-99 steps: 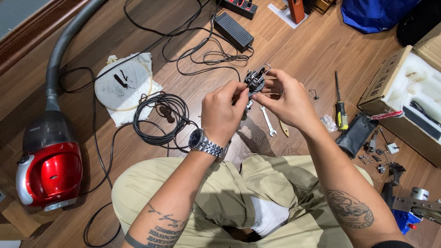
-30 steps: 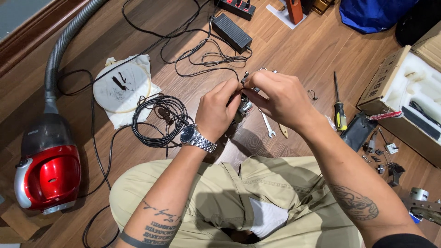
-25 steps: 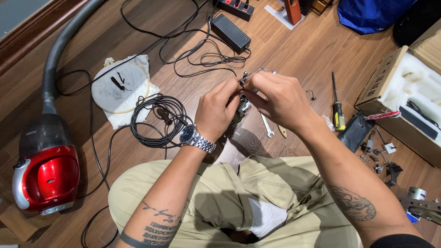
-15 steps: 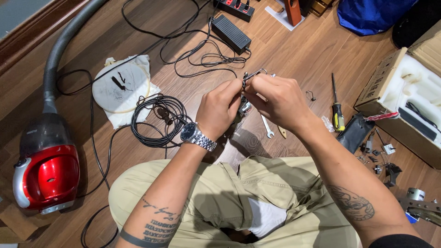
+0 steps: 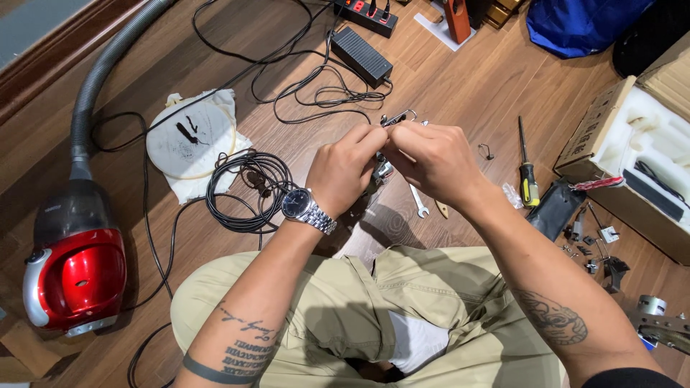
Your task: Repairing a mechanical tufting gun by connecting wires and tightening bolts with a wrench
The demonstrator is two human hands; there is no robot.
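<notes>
Person seated cross-legged on wood floor (image 5: 460, 79), both hands raised over the knees. Left hand (image 5: 343, 169) and right hand (image 5: 431, 158) meet fingertip to fingertip, each grip pinched shut on a small metal part (image 5: 397, 119); only its hooked top end shows above the fingers, more of it hangs below between the palms (image 5: 381, 172). Watch (image 5: 300, 206) on left wrist.

Room around the hands: just below right hand a wrench (image 5: 417, 202) lies on the floor. Left, a cable coil (image 5: 248, 190) close by the left wrist, touching a cloth (image 5: 194, 140). Beyond, a red vacuum (image 5: 75, 259), hose running up the left edge. Ahead, loose wires and a black adapter (image 5: 361, 56), near but apart. Right, a screwdriver (image 5: 528, 176) and black pouch (image 5: 553, 208), then a cardboard box (image 5: 611, 136) at the right edge with small hardware scattered beside it. Bare floor between the hands and the screwdriver.
</notes>
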